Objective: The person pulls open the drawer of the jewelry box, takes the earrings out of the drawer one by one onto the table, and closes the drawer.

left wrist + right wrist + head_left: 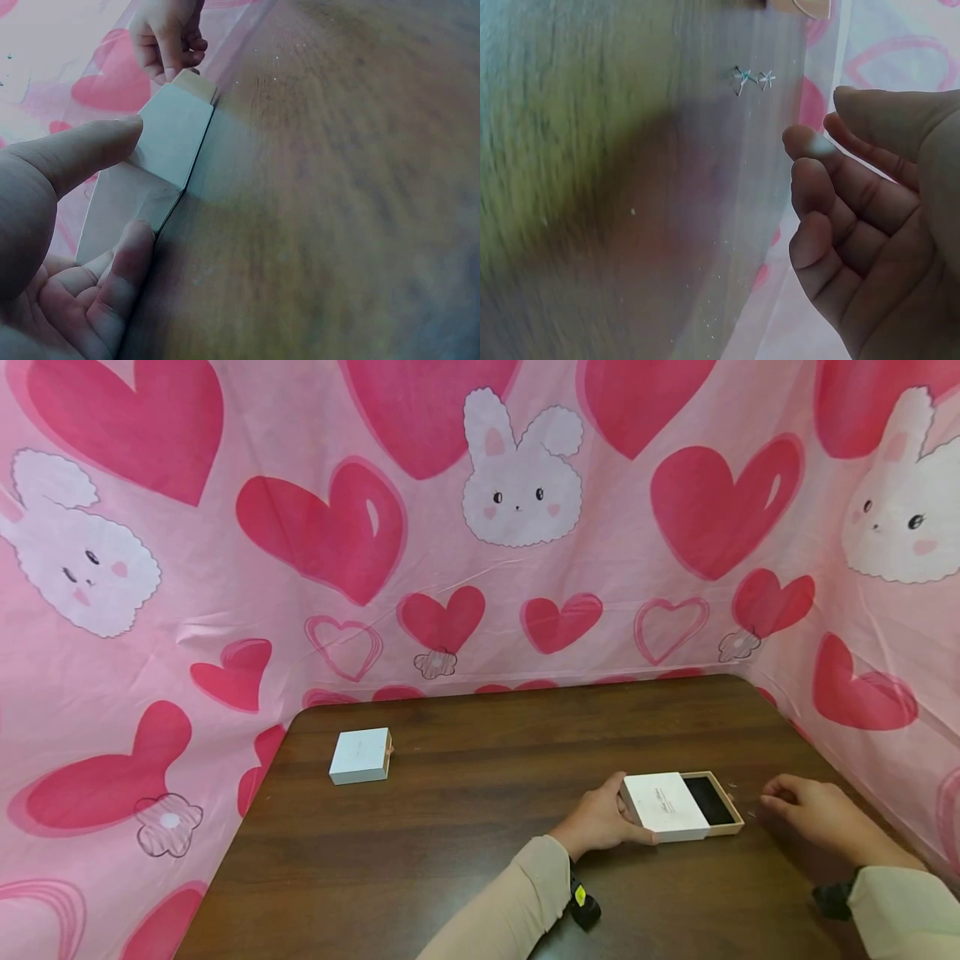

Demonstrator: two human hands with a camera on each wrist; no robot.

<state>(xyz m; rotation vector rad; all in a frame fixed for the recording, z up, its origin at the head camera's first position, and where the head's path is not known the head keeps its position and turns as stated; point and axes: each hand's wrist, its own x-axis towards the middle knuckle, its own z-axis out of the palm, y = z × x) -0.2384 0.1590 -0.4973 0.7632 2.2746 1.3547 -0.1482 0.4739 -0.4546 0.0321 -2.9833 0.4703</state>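
My left hand [600, 821] grips the left end of a white slide-out jewelry box [663, 806], thumb along the near side and fingers at the far corner. Its drawer [723, 828] sticks partway out to the right and shows a black lining [709, 800]. In the left wrist view, the thumb and a finger press the white sleeve [176, 127], which stands on the tabletop. Just right of the drawer hovers my right hand [821, 814], its fingers loosely bent and holding nothing. Two tiny star-shaped earrings [744, 77] lie on the wood near its fingertips.
A second white box [361, 756], closed, sits at the back left of the brown wooden table [450, 827]. Pink cloth [525, 577] printed with hearts and rabbits hangs behind the table and along both sides.
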